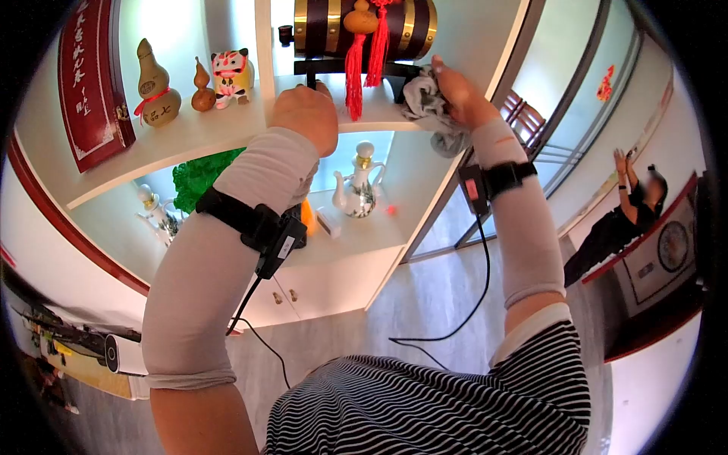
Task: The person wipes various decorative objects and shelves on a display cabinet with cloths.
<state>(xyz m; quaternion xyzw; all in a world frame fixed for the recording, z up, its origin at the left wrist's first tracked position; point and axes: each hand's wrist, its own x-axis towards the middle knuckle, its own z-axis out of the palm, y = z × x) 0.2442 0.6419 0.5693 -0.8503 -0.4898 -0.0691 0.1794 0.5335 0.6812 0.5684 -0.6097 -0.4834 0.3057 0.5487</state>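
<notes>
A dark wooden barrel (322, 29) with brass bands rests on a black stand (345, 67) on the upper shelf. My left hand (305, 117) is closed at the left end of the stand, its fingertips partly hidden. At the stand's right end, my right hand (464, 95) holds a crumpled grey cloth (426, 98) against the shelf, with part of it hanging over the front edge. A small gourd (361, 20) with red tassels (354, 76) hangs in front of the barrel, between my hands.
Left on the shelf (250, 121) stand a red box (91, 91), a large gourd (155, 87), a small gourd (202, 87) and a cat figurine (230, 77). Below are a white pitcher (360, 186) and a green ornament (199, 182). Cables (485, 265) hang from my wrists. Another person (626, 220) stands at right.
</notes>
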